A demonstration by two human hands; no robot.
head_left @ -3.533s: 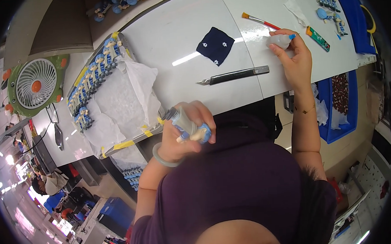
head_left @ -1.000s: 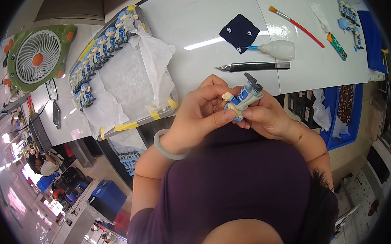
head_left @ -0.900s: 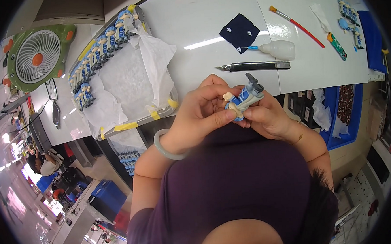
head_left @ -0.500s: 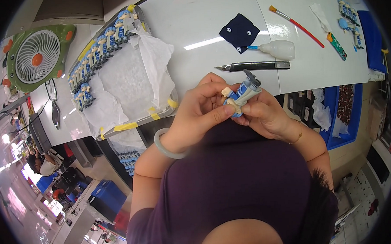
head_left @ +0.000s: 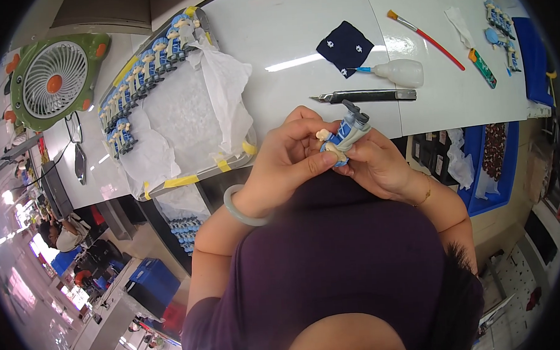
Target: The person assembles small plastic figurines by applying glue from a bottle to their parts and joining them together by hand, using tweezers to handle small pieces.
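Observation:
A small painted figurine in blue, white and grey is held between my two hands, its dark shoes pointing up and away from me and its head toward my chest. My left hand pinches it around the head and upper body with thumb and fingers. From the other side, my right hand grips the body, thumb pressed against it. The fingers partly hide the head. Just beyond my hands lies a black craft knife with its blade to the left.
On the left, a paper-lined tray holds rows of similar figurines, beside a green fan. Farther out lie a dark cloth, a squeeze bottle, a red-handled brush and a green cutter. A blue bin stands at right.
The figurine has tilted very slightly in my fingers, its shoes shifting a little to the left. Both hands keep hold of it, and the view has moved slightly.

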